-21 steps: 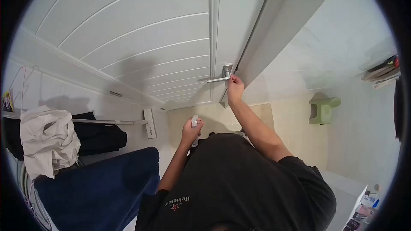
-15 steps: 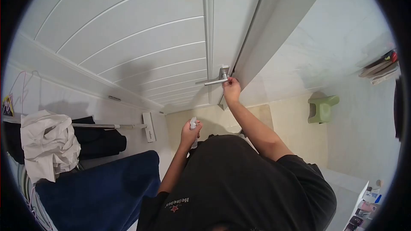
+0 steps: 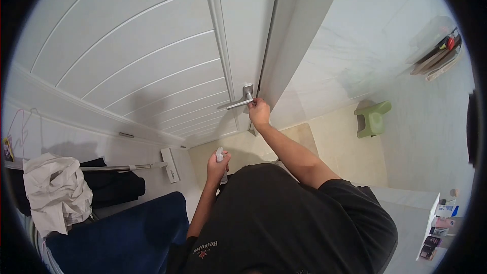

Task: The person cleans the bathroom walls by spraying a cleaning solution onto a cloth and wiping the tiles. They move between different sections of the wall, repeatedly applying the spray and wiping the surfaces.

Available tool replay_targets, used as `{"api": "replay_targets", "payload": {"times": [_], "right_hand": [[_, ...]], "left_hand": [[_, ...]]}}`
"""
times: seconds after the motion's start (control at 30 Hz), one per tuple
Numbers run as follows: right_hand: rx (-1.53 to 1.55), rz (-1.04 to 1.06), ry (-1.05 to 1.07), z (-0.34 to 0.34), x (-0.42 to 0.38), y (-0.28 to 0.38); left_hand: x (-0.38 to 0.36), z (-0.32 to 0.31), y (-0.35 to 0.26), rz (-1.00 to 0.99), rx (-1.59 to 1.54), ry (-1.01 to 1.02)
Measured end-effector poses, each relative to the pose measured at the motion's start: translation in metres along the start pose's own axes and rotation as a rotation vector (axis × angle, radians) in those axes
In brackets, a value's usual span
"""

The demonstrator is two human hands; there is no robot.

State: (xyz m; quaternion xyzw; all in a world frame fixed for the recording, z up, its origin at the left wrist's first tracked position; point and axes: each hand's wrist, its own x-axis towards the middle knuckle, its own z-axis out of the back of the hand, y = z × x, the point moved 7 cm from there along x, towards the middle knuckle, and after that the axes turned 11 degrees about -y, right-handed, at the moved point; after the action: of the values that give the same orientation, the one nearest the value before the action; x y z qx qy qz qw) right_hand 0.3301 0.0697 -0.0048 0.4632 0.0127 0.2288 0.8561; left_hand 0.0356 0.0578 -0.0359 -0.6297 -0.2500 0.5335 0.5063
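Note:
In front of me is a white panelled door (image 3: 167,35) with a silver lever handle (image 3: 238,104) near its edge. My right hand (image 3: 259,113) reaches up to the pivot end of that handle, its fingers closed in a pinch there. The fingertips partly cover what they grip. Lower down, close to my body, my left hand (image 3: 217,168) is wrapped around a small clear spray bottle (image 3: 219,155). The bottle's nozzle end sticks up above the fingers, while its lower part is mostly hidden.
To the left hang a crumpled white cloth (image 3: 56,187), dark clothing (image 3: 114,187) and a navy towel (image 3: 122,228). A mop (image 3: 170,166) leans nearby. A green stool (image 3: 372,120) stands at the right wall. Toiletries sit on a white shelf (image 3: 428,226) at lower right.
The view has shifted, so the door and handle appear further left. My right hand stays at the handle, and my left hand keeps hold of the spray bottle.

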Motion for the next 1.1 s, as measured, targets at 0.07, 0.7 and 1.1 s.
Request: {"api": "replay_targets", "payload": {"times": [0.07,0.7,1.1], "right_hand": [[0.042,-0.074,0.044,0.005,-0.002,-0.003],[0.475,-0.198,-0.643,0.193,0.061,-0.027],[0.946,-0.402,0.057,0.17,-0.033,0.002]], "left_hand": [[0.001,0.0,0.0,-0.006,-0.044,0.01],[0.019,-0.014,0.004,-0.037,0.008,0.12],[-0.003,-0.097,-0.08,-0.011,0.073,0.383]]}}
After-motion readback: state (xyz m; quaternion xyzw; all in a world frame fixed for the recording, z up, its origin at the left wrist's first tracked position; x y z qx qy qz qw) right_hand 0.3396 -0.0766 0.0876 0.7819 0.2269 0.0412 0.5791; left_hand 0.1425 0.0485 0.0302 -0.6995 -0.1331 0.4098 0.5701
